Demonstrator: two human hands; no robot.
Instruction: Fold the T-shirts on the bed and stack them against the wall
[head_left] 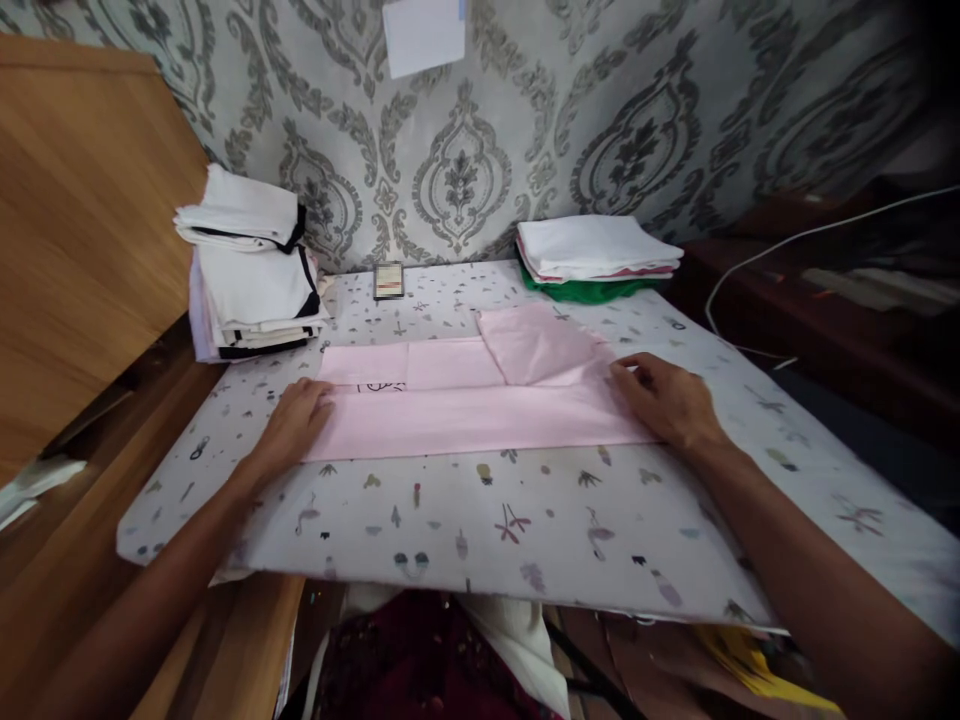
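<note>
A pink T-shirt lies folded into a long strip across the patterned cloth. Part of a black print shows near its left end, and a flap like a sleeve is folded over toward the right. My left hand is at the strip's left end, fingers closed on its edge. At the opposite end, my right hand pinches the fabric between thumb and fingers; its fingertips are partly hidden.
White folded clothes with black trim are piled at the back left, beside a wooden panel. Another folded stack, white over green, stands at the back right. A small framed card sits near the wall. A white cable hangs at right.
</note>
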